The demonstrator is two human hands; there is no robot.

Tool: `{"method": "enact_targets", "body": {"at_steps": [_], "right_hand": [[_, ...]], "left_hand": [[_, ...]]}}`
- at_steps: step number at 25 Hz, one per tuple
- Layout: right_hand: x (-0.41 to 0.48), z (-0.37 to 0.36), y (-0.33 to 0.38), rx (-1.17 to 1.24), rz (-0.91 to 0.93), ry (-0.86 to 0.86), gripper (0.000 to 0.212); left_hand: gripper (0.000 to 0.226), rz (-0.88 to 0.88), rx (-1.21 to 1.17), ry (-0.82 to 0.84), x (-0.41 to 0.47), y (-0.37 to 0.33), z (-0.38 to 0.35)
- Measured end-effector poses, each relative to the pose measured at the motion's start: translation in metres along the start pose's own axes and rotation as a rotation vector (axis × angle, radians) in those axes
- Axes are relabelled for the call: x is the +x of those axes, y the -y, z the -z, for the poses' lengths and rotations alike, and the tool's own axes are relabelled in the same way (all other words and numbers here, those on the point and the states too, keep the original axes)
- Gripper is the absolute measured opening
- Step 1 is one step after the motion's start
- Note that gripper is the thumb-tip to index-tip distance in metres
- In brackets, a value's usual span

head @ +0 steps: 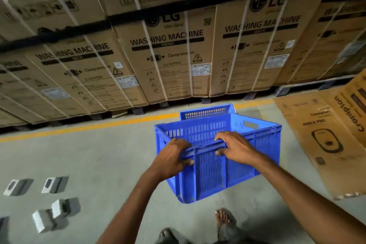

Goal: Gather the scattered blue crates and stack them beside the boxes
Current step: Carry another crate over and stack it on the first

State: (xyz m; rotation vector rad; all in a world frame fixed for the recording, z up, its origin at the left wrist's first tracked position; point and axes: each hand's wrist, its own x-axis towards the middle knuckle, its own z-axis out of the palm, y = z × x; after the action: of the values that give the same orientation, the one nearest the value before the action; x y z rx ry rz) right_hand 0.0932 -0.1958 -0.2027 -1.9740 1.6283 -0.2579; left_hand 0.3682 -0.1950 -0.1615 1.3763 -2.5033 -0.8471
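**Entry: blue crate in two-hand carry, short of the stacking spot**

Item: blue crate, perforated walls, open top, nothing visible inside. Located centre of scene, over bare concrete floor, just far of the person's sandalled feet. Tilted, near-left lower corner lowest; apparently lifted, though contact of that corner with the floor cannot be ruled out.

Hold, left hand: clamped on the near rim close to the left corner, fingers hooked over into the inside, thumb pressed on the outer wall.

Hold, right hand: wrapped round the same rim towards its middle, fingers over the top, thumb tucked beneath the lip.

Pose: both forearms extended forward and converging, wrists bent down, hands near each other.

Reason for hold, as judged: grip on one rim only, hence the hanging tilt; quick for a short carry, poor for level placement.

Destination, as judged: second blue crate, standing just far of the held one and partly hidden by it, on the yellow floor line, near the strapped washing machine boxes.

Also present: flattened cardboard on the floor at right; grey blocks scattered near left, well apart from the crate.
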Motion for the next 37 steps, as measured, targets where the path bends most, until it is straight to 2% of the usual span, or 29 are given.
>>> {"method": "enact_targets", "body": {"at_steps": [3,5,6,9,12,17,21,24,30,35,37], "right_hand": [[0.04,0.0,-0.002,-0.051,-0.104,0.169,0.057],[0.068,-0.02,-0.003,-0.142,-0.173,0.256,0.052],[0.078,-0.034,-0.003,-0.175,-0.212,0.247,0.05],[0.116,-0.07,0.002,-0.217,-0.276,0.117,0.045],[0.157,-0.093,0.004,-0.278,-0.278,0.041,0.035],[0.238,-0.141,-0.034,-0.525,-0.212,-0.023,0.032],[0.298,-0.192,-0.087,-0.683,-0.208,-0.136,0.038],[0.329,-0.228,-0.139,-0.752,-0.18,-0.275,0.039],[0.355,-0.322,-0.213,-0.814,-0.186,-0.337,0.038],[0.351,-0.373,-0.236,-0.814,-0.154,-0.4,0.04],[0.351,-0.369,-0.24,-0.802,-0.209,-0.408,0.032]], "left_hand": [[0.024,-0.106,-0.138,-0.017,0.044,0.042,0.004],[0.022,-0.221,-0.132,0.047,0.072,0.072,0.008],[0.023,-0.283,-0.119,0.084,0.084,0.088,0.011],[0.034,-0.398,-0.014,0.096,0.117,0.153,0.014],[0.039,-0.395,0.057,0.056,0.143,0.213,0.002],[0.02,-0.492,0.011,0.002,0.206,0.301,-0.06],[0.017,-0.505,-0.055,-0.106,0.268,0.366,-0.134],[0.016,-0.569,-0.073,-0.196,0.312,0.399,-0.192],[0.013,-0.617,-0.12,-0.312,0.33,0.46,-0.295],[0.01,-0.667,-0.114,-0.425,0.326,0.487,-0.358],[0.012,-0.707,-0.137,-0.476,0.332,0.487,-0.362]]}}
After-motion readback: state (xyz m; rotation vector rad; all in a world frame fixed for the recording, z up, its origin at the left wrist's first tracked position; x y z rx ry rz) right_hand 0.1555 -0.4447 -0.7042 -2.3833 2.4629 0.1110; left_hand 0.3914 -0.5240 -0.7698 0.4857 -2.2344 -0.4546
